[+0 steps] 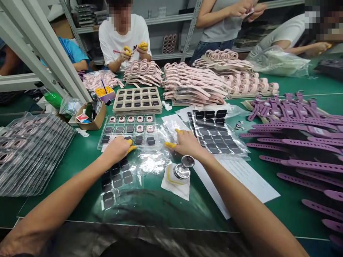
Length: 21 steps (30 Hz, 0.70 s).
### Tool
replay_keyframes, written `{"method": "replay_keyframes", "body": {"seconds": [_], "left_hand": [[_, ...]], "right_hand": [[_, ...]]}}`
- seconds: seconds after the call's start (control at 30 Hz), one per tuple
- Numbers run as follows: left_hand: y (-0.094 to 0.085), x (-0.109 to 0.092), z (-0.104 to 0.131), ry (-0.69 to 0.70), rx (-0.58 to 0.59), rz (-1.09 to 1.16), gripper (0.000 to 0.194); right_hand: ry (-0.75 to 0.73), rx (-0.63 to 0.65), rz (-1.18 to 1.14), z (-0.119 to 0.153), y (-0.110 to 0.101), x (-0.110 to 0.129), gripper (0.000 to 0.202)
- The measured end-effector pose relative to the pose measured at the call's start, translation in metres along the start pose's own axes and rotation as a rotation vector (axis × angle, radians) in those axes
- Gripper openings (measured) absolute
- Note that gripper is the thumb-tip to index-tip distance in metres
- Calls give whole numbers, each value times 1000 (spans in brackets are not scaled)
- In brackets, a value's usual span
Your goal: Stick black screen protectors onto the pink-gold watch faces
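Note:
My left hand (118, 150), yellow covers on its fingertips, is at the lower edge of a clear tray (117, 124) of pink-rimmed watch cases and black squares. Its fingers are bent together; what they hold, if anything, is too small to make out. Below it lies a clear sheet with black square stickers (117, 180). My right hand (184, 142), also with yellow fingertips, reaches over crumpled clear film (171, 125) with its fingers apart. A bottle with a round metal top (182, 171) stands on a white cloth (183, 191) below that hand.
Stacked clear trays (32, 153) rise at the left, near a cardboard box (93, 119). Black-square sheets (219, 137) lie right of centre. Purple straps (308, 142) cover the right side, and pink straps (193, 84) are piled behind. A person (124, 39) works across the table.

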State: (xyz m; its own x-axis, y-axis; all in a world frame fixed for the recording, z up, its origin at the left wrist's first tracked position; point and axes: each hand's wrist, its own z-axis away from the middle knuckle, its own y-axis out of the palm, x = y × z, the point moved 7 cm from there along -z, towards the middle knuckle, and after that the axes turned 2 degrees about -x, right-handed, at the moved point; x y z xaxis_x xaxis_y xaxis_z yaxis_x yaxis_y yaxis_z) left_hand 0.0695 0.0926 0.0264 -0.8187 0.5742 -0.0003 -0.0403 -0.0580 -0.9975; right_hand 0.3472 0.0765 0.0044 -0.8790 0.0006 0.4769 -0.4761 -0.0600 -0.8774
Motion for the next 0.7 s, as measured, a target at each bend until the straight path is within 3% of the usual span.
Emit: {"method": "replay_keyframes", "body": {"seconds": [0.13, 0.37, 0.47, 0.63, 0.7], "left_hand": [[0, 3, 4, 31, -26, -38, 31], [10, 16, 14, 8, -98, -65, 34], [17, 15, 16, -4, -144, -101, 37], [19, 15, 22, 3, -384, -254, 34], [21, 17, 22, 0, -422, -251, 29]], "right_hand": [[-148, 75, -9, -21, 5, 23, 80], [-344, 257, 33, -53, 15, 40, 134], [-373, 324, 102, -70, 23, 44, 139], [-409, 358, 167, -81, 28, 57, 136], [-385, 342, 179, -78, 26, 60, 133]]}}
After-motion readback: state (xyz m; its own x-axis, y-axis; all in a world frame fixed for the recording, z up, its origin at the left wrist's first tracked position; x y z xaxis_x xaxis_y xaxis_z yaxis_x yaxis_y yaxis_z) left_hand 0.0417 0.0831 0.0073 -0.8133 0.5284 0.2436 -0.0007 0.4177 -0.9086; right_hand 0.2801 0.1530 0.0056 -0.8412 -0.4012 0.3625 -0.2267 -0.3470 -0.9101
